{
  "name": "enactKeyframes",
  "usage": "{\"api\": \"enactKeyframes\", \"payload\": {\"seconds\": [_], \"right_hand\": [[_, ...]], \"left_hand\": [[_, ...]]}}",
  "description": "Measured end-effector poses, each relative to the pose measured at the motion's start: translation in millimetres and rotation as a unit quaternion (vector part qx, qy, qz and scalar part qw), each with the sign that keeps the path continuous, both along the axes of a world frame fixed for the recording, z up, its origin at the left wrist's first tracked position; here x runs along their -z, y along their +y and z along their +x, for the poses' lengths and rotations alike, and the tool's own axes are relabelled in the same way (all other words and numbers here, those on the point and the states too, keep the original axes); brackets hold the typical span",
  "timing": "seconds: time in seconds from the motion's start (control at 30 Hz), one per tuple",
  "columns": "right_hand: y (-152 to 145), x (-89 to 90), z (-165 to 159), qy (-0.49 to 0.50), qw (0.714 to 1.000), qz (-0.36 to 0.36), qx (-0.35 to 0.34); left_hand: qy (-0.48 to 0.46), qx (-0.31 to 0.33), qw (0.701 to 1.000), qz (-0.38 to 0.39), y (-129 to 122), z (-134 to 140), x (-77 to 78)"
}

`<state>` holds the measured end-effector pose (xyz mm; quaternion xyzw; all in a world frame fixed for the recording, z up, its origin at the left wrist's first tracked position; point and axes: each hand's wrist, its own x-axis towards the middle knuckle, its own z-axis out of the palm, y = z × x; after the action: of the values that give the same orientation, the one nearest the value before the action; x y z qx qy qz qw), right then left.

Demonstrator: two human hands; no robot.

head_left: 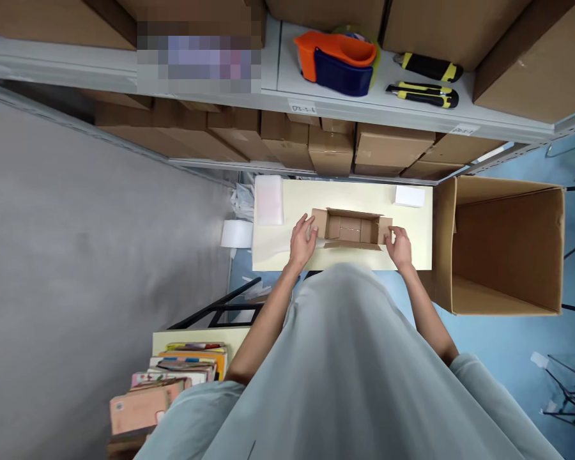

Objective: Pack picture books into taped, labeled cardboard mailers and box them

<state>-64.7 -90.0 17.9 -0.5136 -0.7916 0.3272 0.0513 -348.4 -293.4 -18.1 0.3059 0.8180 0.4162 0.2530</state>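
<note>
A small, open-topped brown cardboard box (349, 228) sits on the pale cream rectangular tabletop (335, 193), between both hands. The left hand (301, 244) is at its left end flap, thumb and fingers parted; the right hand (401, 246) bends its fingertips at the right flap (whether either grip is actually grasping cardboard, I cannot tell).

The small carton (351, 229) is plain brown, the tabletop (306, 197) pale cream, the tape dispenser (340, 69) orange and navy blue, both utility knives (429, 66) black and yellow, the shirt (354, 358) plain light grey-blue, and the flat packet (269, 200) apparently pinkish white.
</note>
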Motion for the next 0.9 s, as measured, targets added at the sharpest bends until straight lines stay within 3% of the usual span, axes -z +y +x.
{"api": "enactKeyframes", "payload": {"seconds": [0.1, 0.17, 0.27, 0.37, 0.47, 0.6, 0.73, 0.9], "right_hand": [[-2, -28.9, -19, 0.025, 0.994, 0.109, -0.005], [-8, -51.6, -46, 0.055, 0.988, 0.143, -0.033], [-30, -80.8, -108, 0.102, 0.981, 0.125, -0.103], [-61, -88.2, -180, 0.147, 0.972, 0.048, -0.178], [-91, -63.8, -248, 0.141, 0.963, -0.051, -0.224], [-117, -1.1, -320, 0.028, 0.959, -0.157, -0.235], [-125, 55.8, -364, -0.053, 0.962, -0.210, -0.164], [-125, 101.2, -391, -0.037, 0.964, -0.254, -0.065]], "left_hand": [[0.000, -0.025, 0.999, 0.032, -8, -18, -13.2], [-0.004, -0.050, 0.998, 0.045, -16, -36, -17.0], [-0.005, -0.092, 0.994, 0.058, -32, -71, -11.2], [-0.016, -0.129, 0.990, 0.047, -50, -111, 5.8], [-0.037, -0.158, 0.986, 0.024, -64, -152, 30.0], [-0.079, -0.177, 0.981, -0.012, -67, -195, 68.5], [-0.115, -0.150, 0.980, -0.064, -60, -213, 104.2], [-0.165, -0.126, 0.977, -0.048, -61, -217, 129.6]]}}
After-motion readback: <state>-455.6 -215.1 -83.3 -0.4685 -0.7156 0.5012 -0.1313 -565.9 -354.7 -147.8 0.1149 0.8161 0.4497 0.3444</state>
